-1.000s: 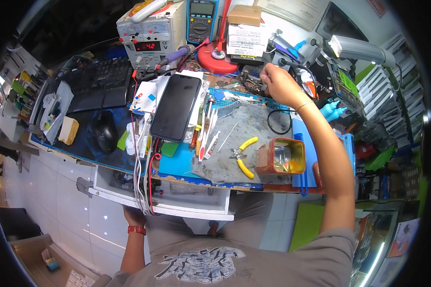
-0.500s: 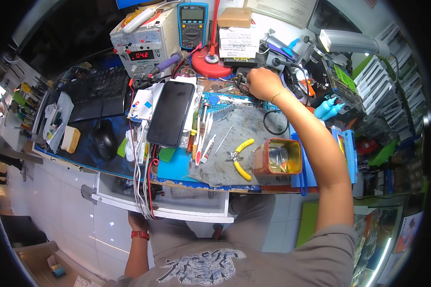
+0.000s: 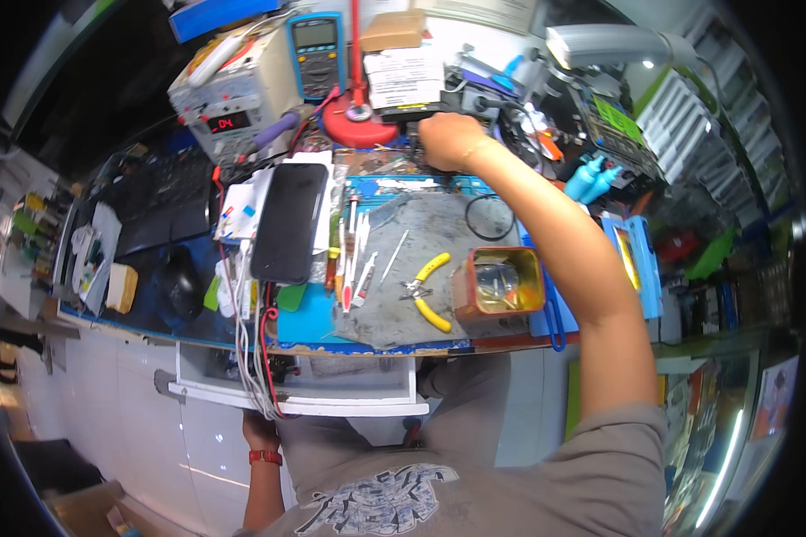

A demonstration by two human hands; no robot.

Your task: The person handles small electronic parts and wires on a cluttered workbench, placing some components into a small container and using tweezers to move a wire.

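My right hand [image 3: 448,141] reaches to the back of the bench, fingers curled over small dark items and cables just in front of the red round stand base [image 3: 360,132]; what they grip is hidden. My left hand [image 3: 261,432] hangs below the white drawer [image 3: 394,405], its fingers hidden. On the grey mat [image 3: 376,318] lie yellow-handled cutters [image 3: 434,318], thin tools [image 3: 394,257] and a red tin [image 3: 473,295] with small items inside. Left of them a black phone [image 3: 288,222] rests on papers, near the bundled cables [image 3: 246,367].
Around the back stand a power supply [image 3: 233,94], multimeter [image 3: 316,54] and lamp [image 3: 618,45]. A keyboard [image 3: 157,201] and mouse [image 3: 180,279] are at left. Blue bottles [image 3: 591,181] and blue holders [image 3: 649,268] are at right. The drawer juts out below.
My right hand has moved leftward along the back of the bench, its fingers tucked down among the cables. The view has shifted slightly. My left hand stays below the drawer.
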